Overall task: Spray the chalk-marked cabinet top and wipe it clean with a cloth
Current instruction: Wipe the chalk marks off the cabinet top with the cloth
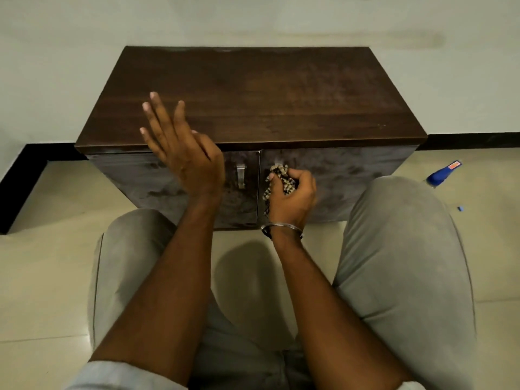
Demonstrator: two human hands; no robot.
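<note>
The dark wooden cabinet top (pixel 253 91) fills the middle of the view; I see no clear chalk marks, only a dull patch toward its right half. My left hand (pixel 180 147) is raised over the front left edge, fingers spread, holding nothing. My right hand (pixel 292 195) is in front of the right cabinet door, below the top, fist closed around a crumpled checked cloth (pixel 277 181). A blue spray bottle (pixel 443 173) lies on the floor to the right, beyond my right knee.
The cabinet stands against a pale wall with a black skirting (pixel 25 181). Two metal door handles (pixel 241 175) sit at the front centre. My knees in grey trousers (pixel 402 249) flank the cabinet. A small blue piece (pixel 460 208) lies on the tiled floor.
</note>
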